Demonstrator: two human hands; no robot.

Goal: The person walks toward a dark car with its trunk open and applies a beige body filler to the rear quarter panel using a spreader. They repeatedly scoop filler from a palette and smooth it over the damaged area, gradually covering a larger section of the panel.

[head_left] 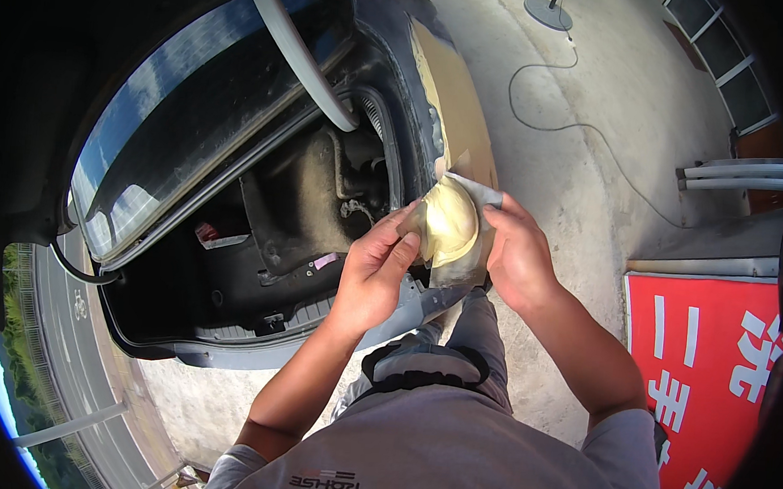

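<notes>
Beside the open trunk (168, 303), both hands (372, 275) (520, 260) pinch thin grey sheeting (455, 273) partly hidden by yellow paste (451, 219).

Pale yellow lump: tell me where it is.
In the head view, the pale yellow lump is just right of centre, between the hands, beside the open trunk.

Paste (454, 217): pale yellow, a smooth mound bulging right, creased on its left, narrowing upward. It lies on a grey sheet (457, 274), whose corner is at the right hand's (518, 261) fingertips. A brownish flap (413, 221), perhaps separate, is pinched in the left hand (378, 275)
</notes>
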